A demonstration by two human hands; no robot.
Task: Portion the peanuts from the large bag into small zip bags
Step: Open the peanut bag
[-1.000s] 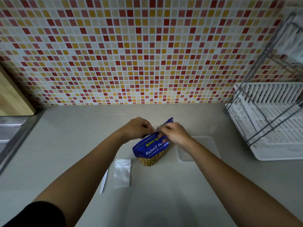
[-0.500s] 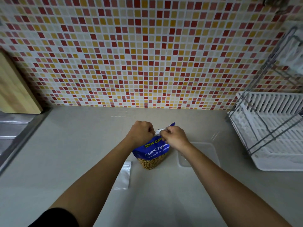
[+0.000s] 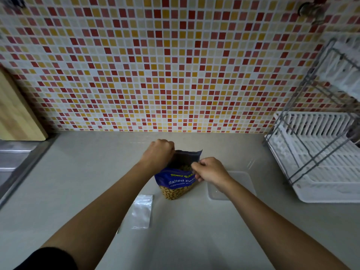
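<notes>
A blue bag of salted peanuts [image 3: 176, 182] stands upright on the grey counter [image 3: 194, 240], peanuts showing through its clear lower window. My left hand [image 3: 158, 153] pinches the far left edge of the bag's top. My right hand [image 3: 211, 169] pinches the near right edge. The mouth between them gapes wide and dark, with peanuts visible inside. A small clear zip bag [image 3: 142, 211] lies flat on the counter, left of and nearer than the peanut bag. My left forearm hides whatever lies left of it.
A clear plastic container [image 3: 243, 182] sits right of the peanut bag, partly under my right wrist. A white dish rack [image 3: 319, 164] with a metal frame fills the right side. A wooden board [image 3: 17, 117] leans at far left above a steel sink edge [image 3: 17, 164]. The tiled wall stands behind.
My hands have pulled apart, the left away from me and the right toward me, and the bag's top has gone from pinched together to wide open. The camera has tilted upward.
</notes>
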